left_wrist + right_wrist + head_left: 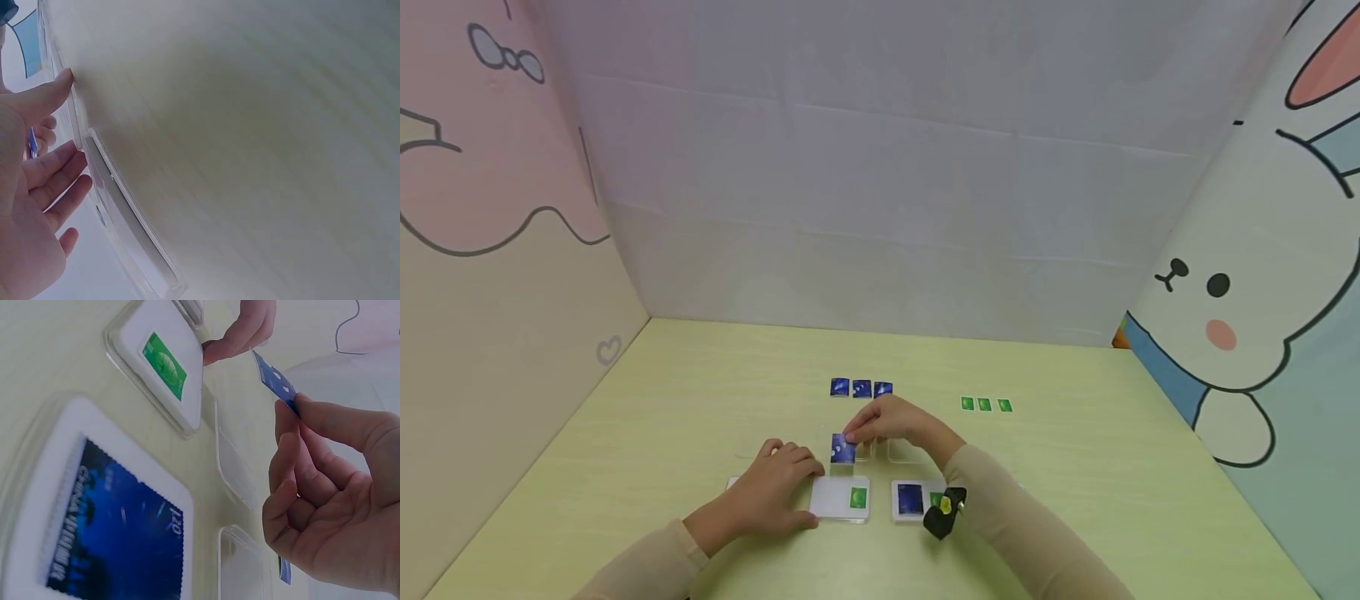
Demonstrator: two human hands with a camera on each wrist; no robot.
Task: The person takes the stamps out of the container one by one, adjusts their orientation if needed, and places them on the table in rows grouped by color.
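Observation:
Between thumb and forefinger my right hand (891,421) pinches a blue postage stamp (842,448), held above the table behind a white case (833,498). A green stamp (858,497) lies at the right end of that case. My left hand (775,492) rests at the case's left side, thumb and fingers extended, fingertips right at its edge in the right wrist view. To the right, a second white case (125,440) carries a large dark blue stamp (125,531) and a green stamp (936,499), partly covered by the right wrist. Another case (134,219) lies beneath the left hand's fingers.
Three blue stamps (861,389) form a row farther back, the rightmost beside the right hand. Three green stamps (984,404) lie at the back right. Clear plastic lids (237,562) lie behind the cases. A pale wall (880,208) closes off the table's back.

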